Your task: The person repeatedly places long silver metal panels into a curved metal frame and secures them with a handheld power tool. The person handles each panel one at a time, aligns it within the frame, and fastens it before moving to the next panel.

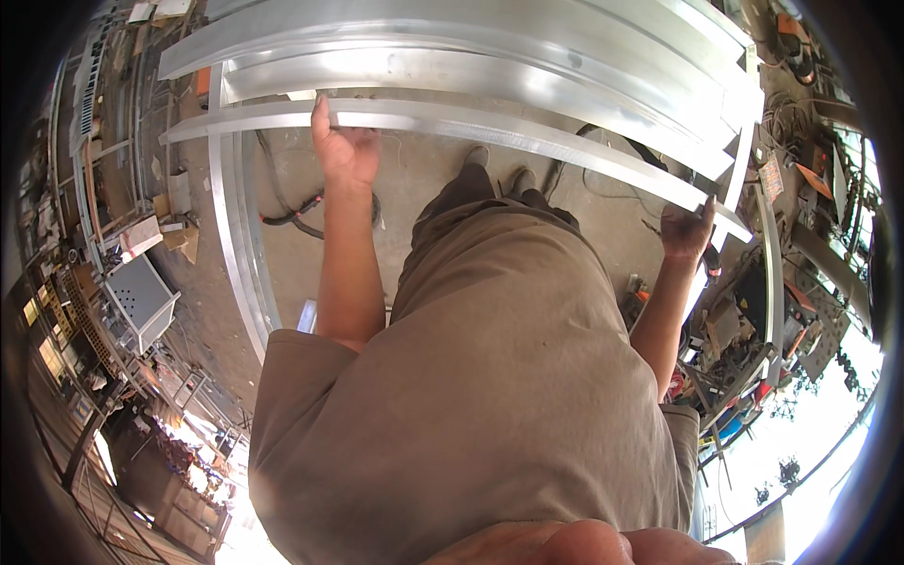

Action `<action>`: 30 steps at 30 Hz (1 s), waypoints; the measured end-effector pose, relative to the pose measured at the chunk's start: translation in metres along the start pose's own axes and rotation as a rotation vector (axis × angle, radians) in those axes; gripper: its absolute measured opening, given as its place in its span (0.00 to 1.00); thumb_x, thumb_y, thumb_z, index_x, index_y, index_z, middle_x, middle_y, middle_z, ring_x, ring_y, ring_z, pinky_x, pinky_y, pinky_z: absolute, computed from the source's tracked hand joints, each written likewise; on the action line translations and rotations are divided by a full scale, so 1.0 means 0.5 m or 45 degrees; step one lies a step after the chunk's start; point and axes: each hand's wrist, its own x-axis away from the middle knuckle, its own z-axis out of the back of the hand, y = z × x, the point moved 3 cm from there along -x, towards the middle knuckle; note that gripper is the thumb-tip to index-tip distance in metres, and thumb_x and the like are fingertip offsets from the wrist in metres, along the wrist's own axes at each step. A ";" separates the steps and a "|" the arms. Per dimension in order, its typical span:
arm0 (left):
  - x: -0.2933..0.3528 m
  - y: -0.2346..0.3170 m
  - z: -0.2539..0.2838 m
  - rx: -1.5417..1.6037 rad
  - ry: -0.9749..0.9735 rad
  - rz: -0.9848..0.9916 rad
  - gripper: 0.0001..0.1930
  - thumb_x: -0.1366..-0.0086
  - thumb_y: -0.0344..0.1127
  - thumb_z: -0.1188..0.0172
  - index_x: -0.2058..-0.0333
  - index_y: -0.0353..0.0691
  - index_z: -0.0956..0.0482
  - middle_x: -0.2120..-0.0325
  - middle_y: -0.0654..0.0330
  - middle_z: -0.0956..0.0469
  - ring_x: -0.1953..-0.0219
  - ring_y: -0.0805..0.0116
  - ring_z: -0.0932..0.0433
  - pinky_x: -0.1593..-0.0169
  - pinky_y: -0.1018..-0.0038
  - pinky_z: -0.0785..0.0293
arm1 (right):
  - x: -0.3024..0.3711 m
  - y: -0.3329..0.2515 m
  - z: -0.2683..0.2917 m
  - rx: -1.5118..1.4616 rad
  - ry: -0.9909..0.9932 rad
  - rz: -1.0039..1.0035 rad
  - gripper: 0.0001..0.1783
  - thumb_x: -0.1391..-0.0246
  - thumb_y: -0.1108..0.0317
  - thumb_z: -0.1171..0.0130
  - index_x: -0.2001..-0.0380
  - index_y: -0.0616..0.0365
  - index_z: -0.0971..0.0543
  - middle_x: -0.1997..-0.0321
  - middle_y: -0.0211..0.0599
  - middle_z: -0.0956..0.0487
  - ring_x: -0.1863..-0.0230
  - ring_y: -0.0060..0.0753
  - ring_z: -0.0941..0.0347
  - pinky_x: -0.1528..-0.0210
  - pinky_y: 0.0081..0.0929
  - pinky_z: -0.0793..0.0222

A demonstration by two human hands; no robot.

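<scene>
Filling the nearest part of the view, a brown shirt hangs between two bare forearms that reach away from the body. The left hand is turned palm up beneath a long, narrow silver bar, its thumb over the face and its other fingers curled under, mostly hidden by the metal. The right hand grips the bar close to its right end in much the same way, thumb raised, fingers folded below; how hard either presses, I cannot tell.

The bar spans the near side of a metal frame, crossing the left rail and the right rail, with an end jutting past each. Whether it rests on them is unclear.

It looks stiff and probably light for its length, but likely to swing or twist if taken at one point. The smooth faces may slip, and the edges could be sharp. Two holds well apart, palms underneath, seem the sound way to carry it; the left hand sits farther in from its end, so more overhangs there.

Beyond the bar, wide silver panels lie across the frame toward its far edge. Lower down, shoes stand on the concrete floor, with a dark cable inside the left rail. Farther off to the left is a grey metal box.
</scene>
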 end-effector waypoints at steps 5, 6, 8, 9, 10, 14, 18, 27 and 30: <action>0.003 -0.017 0.006 -0.046 0.016 0.139 0.42 0.41 0.53 0.27 0.33 0.45 0.35 0.33 0.58 0.34 0.32 0.55 0.35 0.27 0.47 0.42 | -0.043 0.008 0.023 0.240 0.392 -0.133 0.26 0.31 0.40 0.51 0.43 0.46 0.27 0.42 0.35 0.25 0.36 0.34 0.31 0.26 0.52 0.45; -0.001 -0.021 0.005 -0.085 0.005 0.135 0.41 0.40 0.53 0.28 0.33 0.46 0.35 0.33 0.57 0.34 0.32 0.55 0.35 0.28 0.47 0.40 | -0.044 0.008 0.030 0.299 0.500 -0.136 0.28 0.31 0.36 0.51 0.42 0.43 0.27 0.40 0.35 0.26 0.35 0.33 0.32 0.26 0.54 0.46; -0.008 -0.028 0.008 -0.166 0.045 0.132 0.40 0.40 0.54 0.28 0.33 0.46 0.34 0.33 0.57 0.33 0.32 0.55 0.34 0.29 0.48 0.37 | -0.045 0.015 0.028 0.439 0.417 -0.129 0.34 0.37 0.32 0.45 0.37 0.39 0.29 0.34 0.36 0.32 0.30 0.43 0.36 0.25 0.57 0.49; -0.011 -0.031 0.009 -0.211 0.067 0.128 0.39 0.39 0.55 0.30 0.34 0.46 0.34 0.35 0.57 0.31 0.34 0.55 0.32 0.31 0.48 0.36 | -0.044 0.021 0.029 0.487 0.436 -0.112 0.34 0.37 0.34 0.44 0.35 0.39 0.30 0.32 0.37 0.34 0.30 0.46 0.37 0.25 0.58 0.49; -0.015 -0.034 0.010 -0.256 0.088 0.123 0.38 0.38 0.55 0.31 0.34 0.46 0.34 0.37 0.57 0.30 0.35 0.55 0.31 0.32 0.47 0.34 | -0.044 0.025 0.028 0.535 0.422 -0.095 0.35 0.37 0.35 0.43 0.33 0.39 0.31 0.30 0.38 0.37 0.29 0.49 0.38 0.25 0.60 0.49; -0.032 -0.043 0.015 -0.384 0.199 0.118 0.36 0.35 0.57 0.34 0.35 0.46 0.32 0.40 0.57 0.26 0.40 0.56 0.26 0.35 0.49 0.31 | -0.057 0.061 0.031 0.186 0.446 -0.045 0.40 0.40 0.46 0.32 0.30 0.43 0.34 0.25 0.51 0.44 0.28 0.58 0.40 0.28 0.61 0.38; -0.055 -0.060 0.030 -0.411 0.279 0.184 0.33 0.32 0.57 0.36 0.36 0.44 0.31 0.42 0.57 0.25 0.42 0.56 0.23 0.37 0.52 0.26 | -0.077 0.071 0.055 0.215 0.408 0.019 0.36 0.37 0.51 0.32 0.32 0.52 0.32 0.30 0.51 0.37 0.30 0.56 0.36 0.32 0.56 0.30; -0.174 -0.129 0.108 -0.257 0.145 0.223 0.26 0.25 0.52 0.46 0.40 0.39 0.28 0.45 0.54 0.21 0.44 0.53 0.20 0.40 0.51 0.21 | -0.156 0.101 0.121 0.149 0.279 -0.173 0.41 0.38 0.53 0.31 0.30 0.60 0.35 0.27 0.53 0.37 0.27 0.55 0.38 0.28 0.54 0.32; -0.186 -0.136 0.112 -0.224 0.293 0.220 0.30 0.32 0.51 0.32 0.42 0.34 0.25 0.48 0.53 0.20 0.50 0.55 0.19 0.46 0.54 0.18 | -0.182 0.107 0.147 0.038 0.317 -0.261 0.43 0.38 0.53 0.31 0.31 0.66 0.36 0.27 0.56 0.37 0.27 0.56 0.37 0.27 0.52 0.32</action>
